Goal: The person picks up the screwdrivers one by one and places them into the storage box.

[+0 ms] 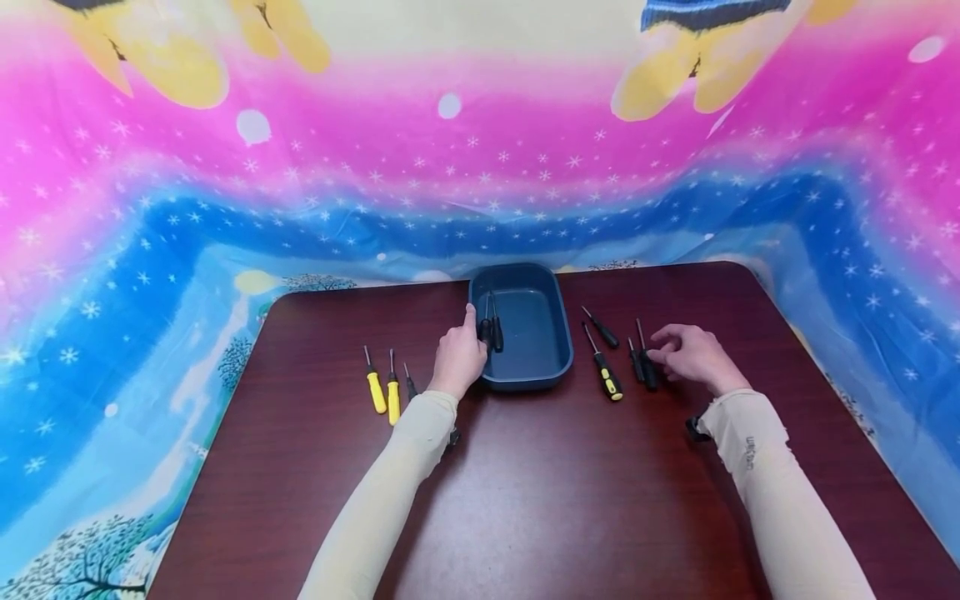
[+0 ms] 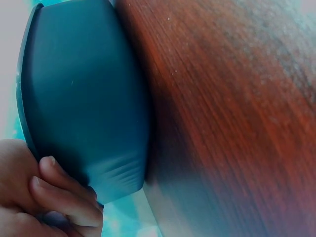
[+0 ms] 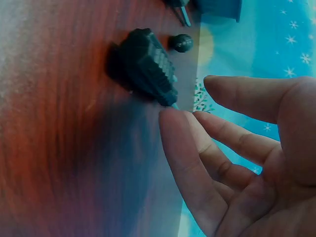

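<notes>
My left hand (image 1: 460, 354) grips the left rim of a dark blue plastic bin (image 1: 552, 333); in the left wrist view its curled fingers (image 2: 64, 192) lie against the bin's outer wall. Inside the bin, beside that hand, lie two black-handled screwdrivers (image 1: 497, 333). My right hand (image 1: 693, 357) hovers at the right, thumb and fingers spread apart, holding nothing. Just left of its fingertips are two black screwdrivers (image 1: 649, 377) side by side; a ribbed black handle (image 3: 148, 66) shows close to the fingers in the right wrist view.
A yellow-and-black screwdriver (image 1: 609, 379) and another black one (image 1: 602, 327) lie right of the bin. To the left are two yellow screwdrivers (image 1: 393, 400) and a black one (image 1: 410, 385), partly behind the left arm. Patterned cloth (image 1: 465, 192) hangs behind the dark wooden table (image 1: 570, 475).
</notes>
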`<state>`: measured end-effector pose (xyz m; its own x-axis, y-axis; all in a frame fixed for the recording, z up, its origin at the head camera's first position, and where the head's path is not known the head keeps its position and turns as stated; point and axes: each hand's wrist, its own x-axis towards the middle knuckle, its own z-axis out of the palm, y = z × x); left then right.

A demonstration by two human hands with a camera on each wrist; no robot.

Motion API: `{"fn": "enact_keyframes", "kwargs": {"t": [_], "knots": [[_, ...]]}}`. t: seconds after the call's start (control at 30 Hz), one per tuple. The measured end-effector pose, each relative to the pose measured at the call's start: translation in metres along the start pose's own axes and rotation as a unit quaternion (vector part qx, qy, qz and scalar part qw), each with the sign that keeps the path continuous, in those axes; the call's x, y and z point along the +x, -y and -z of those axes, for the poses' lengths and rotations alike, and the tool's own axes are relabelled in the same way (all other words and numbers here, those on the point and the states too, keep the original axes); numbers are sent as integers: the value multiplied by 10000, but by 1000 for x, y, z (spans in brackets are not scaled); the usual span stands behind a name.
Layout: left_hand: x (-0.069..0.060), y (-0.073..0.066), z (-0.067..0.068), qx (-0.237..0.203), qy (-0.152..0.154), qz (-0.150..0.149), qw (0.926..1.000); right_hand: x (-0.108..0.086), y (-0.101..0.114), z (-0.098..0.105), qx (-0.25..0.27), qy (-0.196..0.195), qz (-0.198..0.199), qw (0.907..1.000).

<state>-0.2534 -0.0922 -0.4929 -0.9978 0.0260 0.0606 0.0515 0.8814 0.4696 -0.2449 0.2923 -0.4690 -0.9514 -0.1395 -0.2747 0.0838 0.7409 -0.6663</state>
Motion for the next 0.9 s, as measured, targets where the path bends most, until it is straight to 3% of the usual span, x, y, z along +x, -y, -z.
{"fn": "enact_keyframes", "kwargs": {"t": [0.43, 0.9], "knots": [[-2, -2, 3, 33, 60, 13, 10000, 8, -2, -12, -599, -41, 60, 9982], [-1, -3, 3, 171, -47, -36, 9998, 12, -1, -16, -264, -110, -24, 9996]]}}
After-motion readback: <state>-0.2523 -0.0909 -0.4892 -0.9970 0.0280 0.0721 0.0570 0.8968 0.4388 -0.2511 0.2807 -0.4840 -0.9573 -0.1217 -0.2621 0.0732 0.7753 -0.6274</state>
